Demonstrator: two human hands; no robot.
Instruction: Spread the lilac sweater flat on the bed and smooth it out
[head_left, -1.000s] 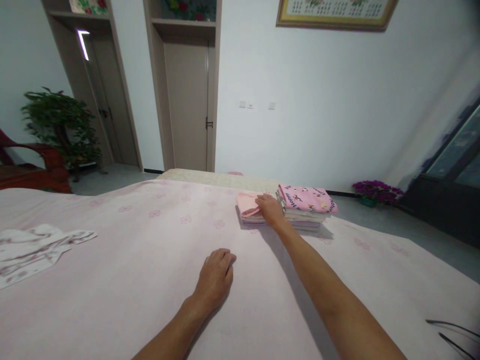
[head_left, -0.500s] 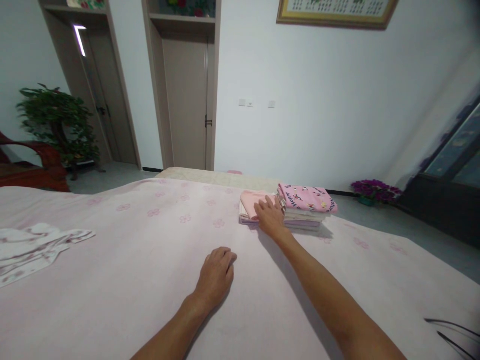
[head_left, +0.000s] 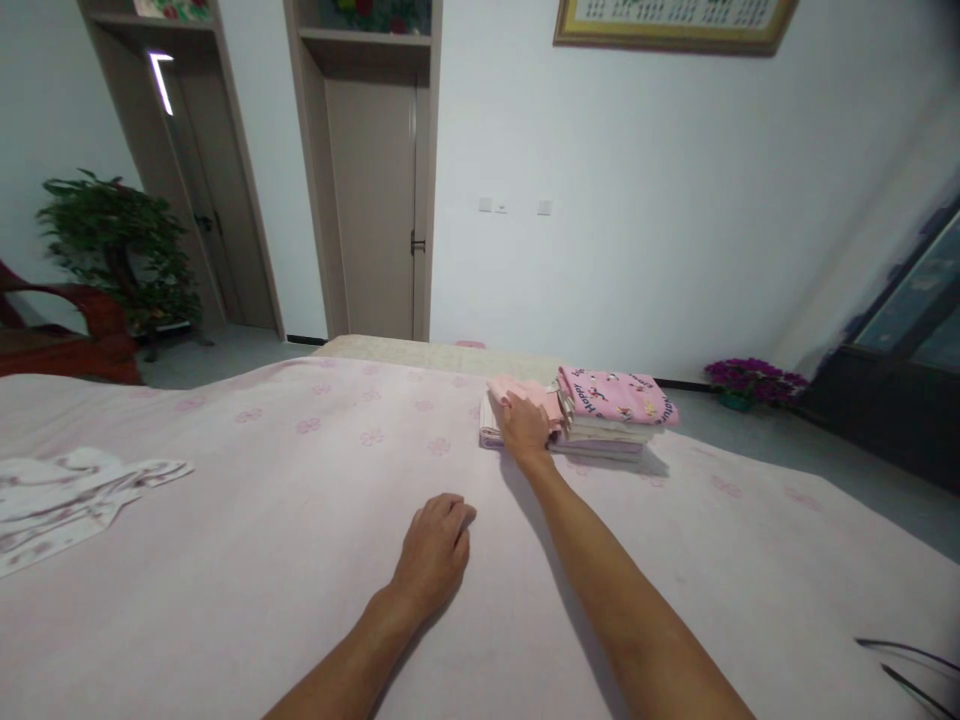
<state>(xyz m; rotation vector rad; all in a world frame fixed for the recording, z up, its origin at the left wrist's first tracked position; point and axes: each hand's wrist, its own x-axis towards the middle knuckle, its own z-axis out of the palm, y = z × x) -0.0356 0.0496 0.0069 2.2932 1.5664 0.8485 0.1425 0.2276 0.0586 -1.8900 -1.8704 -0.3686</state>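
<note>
My right hand (head_left: 523, 425) reaches to a small folded peach cloth (head_left: 517, 386) on top of a low pile of folded fabric. Its fingers are curled on the cloth and grip it near the left side. Beside it, touching on the right, stands a taller stack of folded cloths with a pink printed cloth (head_left: 619, 396) on top. My left hand (head_left: 435, 545) rests on the pale pink bedsheet (head_left: 300, 560), nearer to me, with its fingers curled together and nothing visible in them. Part of the peach cloth is hidden behind my right hand.
A crumpled white patterned cloth (head_left: 67, 500) lies on the sheet at the left. Dark thin cords or straps (head_left: 907, 655) lie at the lower right. Beyond the bed are a wooden chair (head_left: 67, 325), a leafy plant (head_left: 116, 250) and purple flowers (head_left: 754, 383).
My right hand has moved left over the peach cloth and its fingers have curled in. The cloth's left part has shifted and bunched. My left hand has stayed put.
</note>
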